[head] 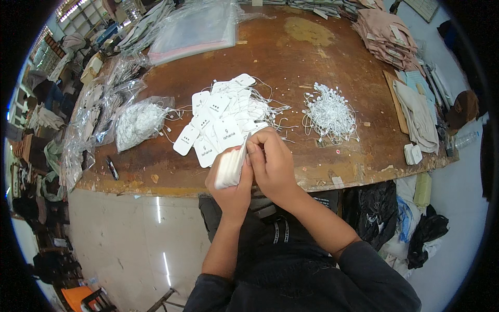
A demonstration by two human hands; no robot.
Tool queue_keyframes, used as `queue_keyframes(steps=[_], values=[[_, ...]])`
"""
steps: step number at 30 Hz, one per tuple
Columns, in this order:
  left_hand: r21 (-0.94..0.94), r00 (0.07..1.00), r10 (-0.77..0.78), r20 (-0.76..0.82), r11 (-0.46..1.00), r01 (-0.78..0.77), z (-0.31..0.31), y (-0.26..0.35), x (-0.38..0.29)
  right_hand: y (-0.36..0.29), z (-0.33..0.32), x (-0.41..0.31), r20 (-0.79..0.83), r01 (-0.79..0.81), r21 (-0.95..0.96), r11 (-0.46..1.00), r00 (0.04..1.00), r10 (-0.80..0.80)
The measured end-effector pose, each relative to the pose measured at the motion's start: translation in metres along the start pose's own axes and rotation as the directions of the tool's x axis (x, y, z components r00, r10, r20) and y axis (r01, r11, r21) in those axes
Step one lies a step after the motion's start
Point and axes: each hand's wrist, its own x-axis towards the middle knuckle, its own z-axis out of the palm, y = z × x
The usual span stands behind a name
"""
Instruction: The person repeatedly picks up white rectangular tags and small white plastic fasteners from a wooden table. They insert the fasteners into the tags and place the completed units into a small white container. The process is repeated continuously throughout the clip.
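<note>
My left hand (pixel 230 191) grips a thick stack of white card hang tags (pixel 228 171) on edge, just above the table's front edge. At the stack's right side, the thumb and fingers of my right hand (pixel 271 163) pinch one tag at its top. Beyond my hands lies a loose heap of white printed hang tags (pixel 218 117), many with white strings trailing to the right. Farther right is a tangled pile of white string loops with plastic ends (pixel 330 113). A clear bag of white strings (pixel 140 126) rests left of the heap.
The worn wooden table (pixel 269 58) carries clear plastic bags (pixel 195 35) at the back and folded pink garments (pixel 386 37) at back right. A dark cutter-like tool (pixel 112 168) lies front left. A small stack of white tags (pixel 412 154) and a beige cloth (pixel 416 117) are at right.
</note>
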Motion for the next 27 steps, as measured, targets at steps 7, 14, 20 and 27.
queue_keyframes(steps=[7, 14, 20, 27], values=[[0.5, 0.759, 0.577, 0.302, 0.581, -0.642, -0.009, -0.016, 0.022, 0.012, -0.025, 0.001, 0.377, -0.663, 0.645, 0.38, 0.708, 0.597], [0.142, 0.96, 0.137, 0.245, 0.974, -0.175, -0.006, -0.016, 0.026, 0.034, -0.088, 0.044, -0.288, -0.209, -0.486, 0.848, 0.955, 0.07], [-0.35, 0.927, -0.336, -0.169, 0.899, 0.262, -0.013, -0.025, 0.055, 0.05, -0.094, 0.006, 0.244, 0.175, -0.86, 0.479, 0.966, 0.085], [-0.453, 0.936, -0.352, -0.013, 0.837, 0.308, -0.01, -0.012, 0.025, 0.057, -0.113, 0.032, 0.052, -0.16, -0.429, 0.889, 0.978, 0.201]])
